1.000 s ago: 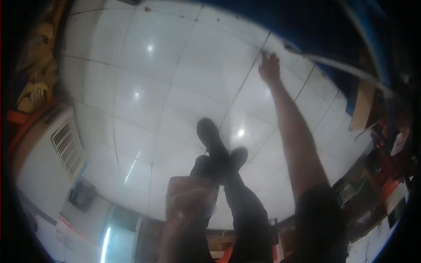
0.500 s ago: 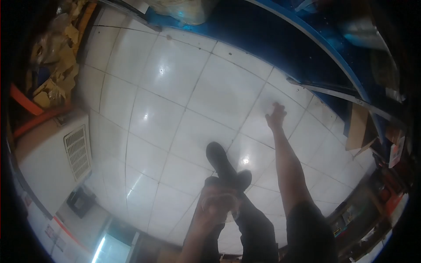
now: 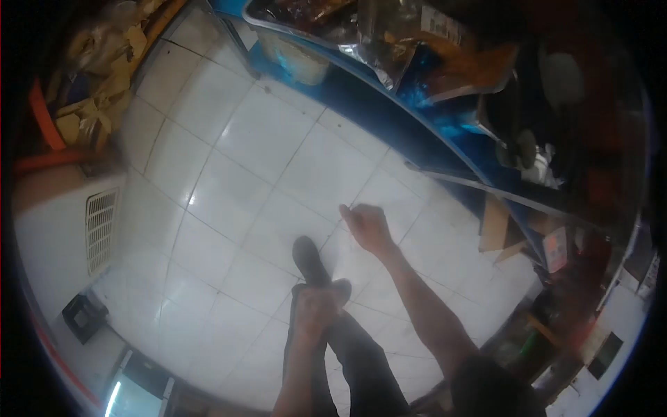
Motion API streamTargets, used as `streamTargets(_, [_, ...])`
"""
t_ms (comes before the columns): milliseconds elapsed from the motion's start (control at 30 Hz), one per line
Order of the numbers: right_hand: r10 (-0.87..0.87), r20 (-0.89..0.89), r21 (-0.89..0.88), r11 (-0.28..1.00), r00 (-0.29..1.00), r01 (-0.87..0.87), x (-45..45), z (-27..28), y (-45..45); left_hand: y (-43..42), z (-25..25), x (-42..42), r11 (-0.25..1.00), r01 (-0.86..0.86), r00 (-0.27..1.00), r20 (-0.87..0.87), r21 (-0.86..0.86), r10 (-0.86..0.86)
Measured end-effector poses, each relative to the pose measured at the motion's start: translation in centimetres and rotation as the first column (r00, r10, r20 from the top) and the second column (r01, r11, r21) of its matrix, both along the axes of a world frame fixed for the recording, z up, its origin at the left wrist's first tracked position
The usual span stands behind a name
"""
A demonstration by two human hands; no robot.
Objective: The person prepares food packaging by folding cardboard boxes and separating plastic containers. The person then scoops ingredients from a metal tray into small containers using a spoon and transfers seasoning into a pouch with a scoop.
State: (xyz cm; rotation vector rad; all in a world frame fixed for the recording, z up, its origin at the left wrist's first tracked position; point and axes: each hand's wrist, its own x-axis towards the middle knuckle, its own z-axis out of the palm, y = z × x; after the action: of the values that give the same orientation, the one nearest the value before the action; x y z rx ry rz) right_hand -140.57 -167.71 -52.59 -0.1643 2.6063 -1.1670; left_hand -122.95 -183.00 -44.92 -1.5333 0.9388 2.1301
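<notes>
My right hand (image 3: 368, 226) is held out over the white tiled floor (image 3: 316, 163), its fingers curled in and its thumb sticking out to the left. Nothing shows in it. Lower down, my left hand (image 3: 319, 309) is in front of my dark trouser legs, just below my dark shoe (image 3: 309, 258). It is blurred, so its fingers and anything they hold cannot be made out.
A blue shelf (image 3: 372, 94) with packets and a pale tub (image 3: 295, 61) runs across the upper right. Cardboard (image 3: 495, 224) stands under it. At the left are a white appliance with a vent (image 3: 102, 231), torn cardboard (image 3: 90, 115) and a dark object (image 3: 83, 318).
The view has shifted, showing more of the blue shelf and its packets. My right hand has come back nearer my body, and its spread fingers have curled in.
</notes>
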Motion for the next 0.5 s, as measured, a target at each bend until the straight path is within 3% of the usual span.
streamTargets(67, [0.001,-0.122,0.018,1.0,0.993,0.002,-6.0,10.9,-3.5,-1.9,0.7,3.1,0.973,0.224,0.955,-0.209,0.053,-0.209])
streamTargets(100, [0.033,-0.349,0.144,0.989,0.937,0.019,-8.8,13.1,-4.4,-2.9,1.0,4.6,0.945,0.323,0.902,-0.319,0.053,-0.291])
streamTargets(133, [0.077,-0.48,0.223,0.974,0.874,0.037,-12.2,15.2,-5.1,-3.1,2.0,5.0,0.964,0.251,0.925,-0.314,0.089,-0.212])
streamTargets(200, [0.034,-0.421,0.385,0.912,0.907,0.144,-18.6,19.7,-6.8,-3.3,3.4,6.2,0.976,0.177,0.941,-0.311,0.129,-0.13])
streamTargets(300, [0.006,-0.396,0.526,0.821,0.918,0.221,-27.0,17.7,-6.8,-4.9,4.2,8.3,0.961,0.274,0.922,-0.3,0.051,-0.247])
streamTargets(400, [-0.012,-0.259,0.614,0.769,0.966,0.175,-30.5,16.8,-6.4,-6.7,4.8,9.7,0.964,0.266,0.921,-0.302,0.024,-0.247])
streamTargets(500, [0.07,-0.142,0.671,0.74,0.987,0.044,-30.8,18.9,-6.2,-8.1,6.7,10.2,0.937,0.313,0.896,-0.277,-0.158,-0.346])
